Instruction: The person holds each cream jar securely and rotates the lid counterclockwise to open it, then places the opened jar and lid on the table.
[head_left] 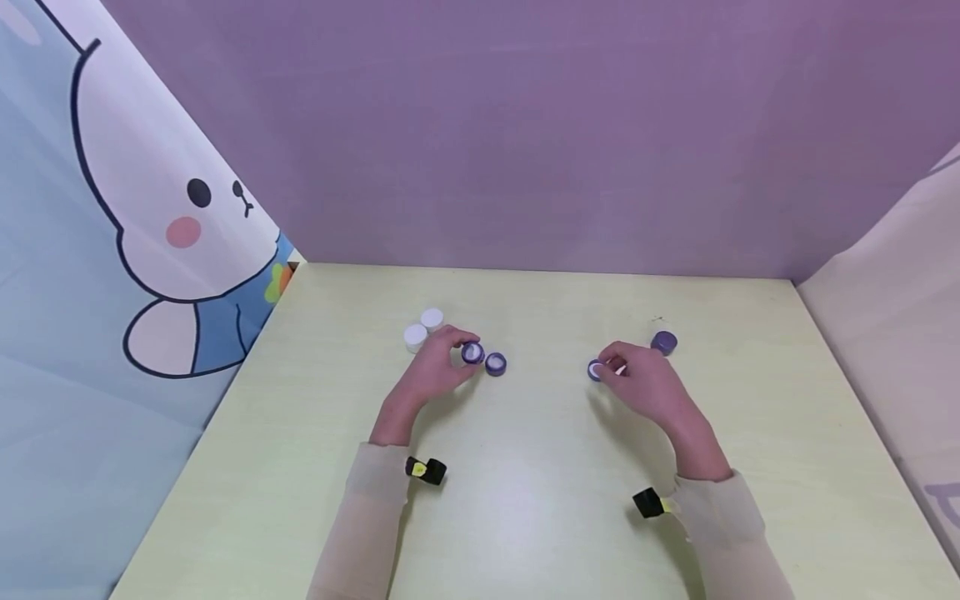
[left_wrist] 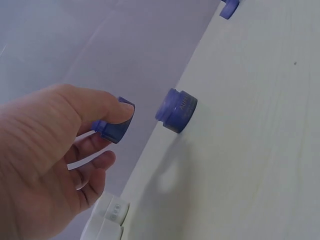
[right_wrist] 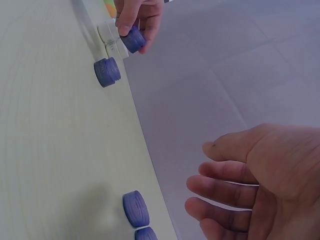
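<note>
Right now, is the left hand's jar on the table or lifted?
Lifted: the left hand pinches the purple jar clear of the table in the left wrist view.

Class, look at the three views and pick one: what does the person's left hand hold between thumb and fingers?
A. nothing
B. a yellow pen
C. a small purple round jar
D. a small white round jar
C: the left hand pinches a small purple round jar, lifted off the pale table; the white jars stand untouched behind it.
</note>
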